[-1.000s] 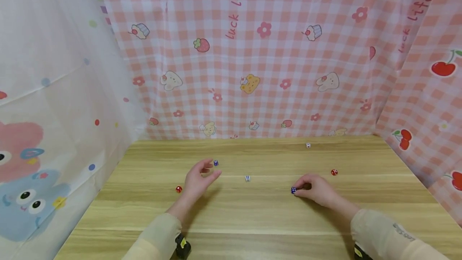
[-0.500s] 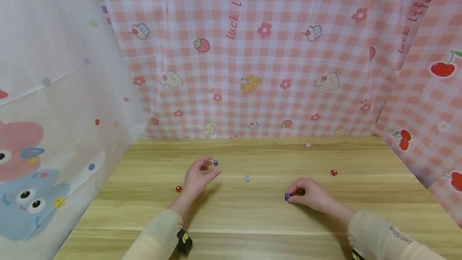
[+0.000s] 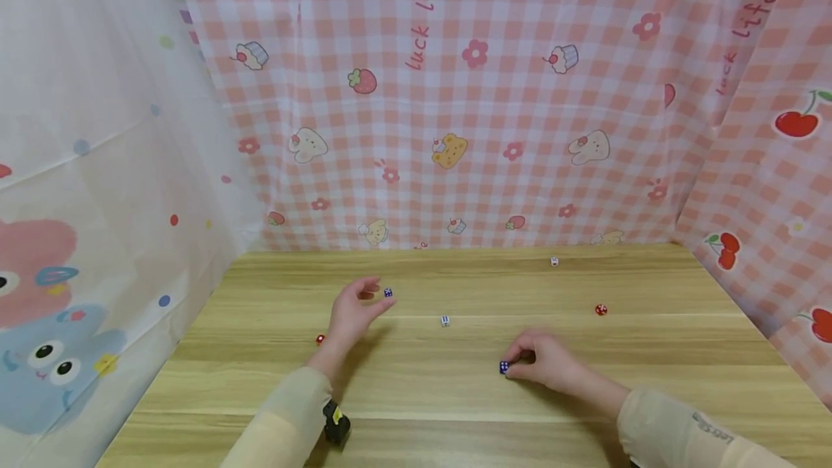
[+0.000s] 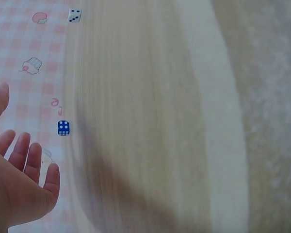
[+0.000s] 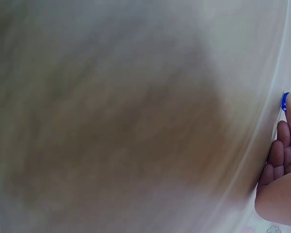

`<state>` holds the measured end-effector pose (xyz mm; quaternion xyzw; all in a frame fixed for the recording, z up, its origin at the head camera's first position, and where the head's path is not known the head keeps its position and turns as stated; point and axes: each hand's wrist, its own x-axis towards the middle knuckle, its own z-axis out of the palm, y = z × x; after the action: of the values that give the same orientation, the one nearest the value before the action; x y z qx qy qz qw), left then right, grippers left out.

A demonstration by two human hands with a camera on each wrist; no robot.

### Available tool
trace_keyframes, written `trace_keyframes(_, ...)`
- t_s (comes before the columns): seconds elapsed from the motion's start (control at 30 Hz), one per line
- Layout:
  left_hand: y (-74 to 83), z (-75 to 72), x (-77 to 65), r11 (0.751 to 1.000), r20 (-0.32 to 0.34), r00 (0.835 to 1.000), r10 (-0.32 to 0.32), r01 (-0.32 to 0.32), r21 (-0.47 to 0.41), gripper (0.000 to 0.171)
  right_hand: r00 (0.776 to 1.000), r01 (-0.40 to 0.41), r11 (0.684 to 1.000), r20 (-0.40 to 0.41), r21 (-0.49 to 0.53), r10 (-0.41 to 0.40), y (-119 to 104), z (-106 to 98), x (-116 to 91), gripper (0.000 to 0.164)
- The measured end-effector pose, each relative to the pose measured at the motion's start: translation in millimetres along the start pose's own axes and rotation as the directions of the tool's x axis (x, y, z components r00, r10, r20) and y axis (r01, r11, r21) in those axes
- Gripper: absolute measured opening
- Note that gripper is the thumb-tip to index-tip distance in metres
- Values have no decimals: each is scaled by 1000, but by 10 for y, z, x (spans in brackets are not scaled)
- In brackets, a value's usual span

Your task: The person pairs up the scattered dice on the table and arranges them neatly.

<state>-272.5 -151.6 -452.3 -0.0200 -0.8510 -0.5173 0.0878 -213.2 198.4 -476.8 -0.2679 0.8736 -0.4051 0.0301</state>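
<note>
My right hand (image 3: 546,363) pinches a blue die (image 3: 503,367) with white pips between thumb and fingertips, low over the front middle of the wooden table (image 3: 416,396). The same blue die (image 5: 284,102) shows at the fingertips in the right wrist view. On the left, my left hand (image 3: 351,316) hovers with thumb and fingers spread beside a second blue die (image 3: 388,292). The left wrist view shows that die (image 4: 63,127) apart from the relaxed fingers. A white die (image 3: 445,321) with blue marks lies between the hands.
A red die (image 3: 321,339) sits just left of my left wrist. Another red die (image 3: 601,310) lies beyond my right hand, and a white die (image 3: 555,261) is near the back edge. Patterned curtains (image 3: 416,128) enclose the table behind and at both sides.
My right hand has moved left and nearer to me, carrying the pinched blue die. The left hand has shifted slightly away from me; the other dice stay in place.
</note>
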Motion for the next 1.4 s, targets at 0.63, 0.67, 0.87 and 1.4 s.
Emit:
trace_keyframes(0.63, -27, -22, 119, 1000, -1, 1000, 11, -11, 14, 51, 994, 112, 993, -11, 18, -112, -147, 175, -28, 12)
trace_keyframes(0.67, -27, -20, 131, 1000, 1, 1000, 4, -4, 19, 51, 993, 113, 993, -12, 12, -113, -156, 184, -31, 12)
trace_keyframes(0.87, -34, 3, 198, 999, 8, 1000, -20, 19, 43, 52, 997, 74, 997, 21, -17, -74, -211, 230, -35, 13)
trace_keyframes(1.4, -76, 13, 244, 990, 23, 999, -46, 42, 132, 54, 998, 49, 998, 41, -31, -48, -271, 260, -20, 13)
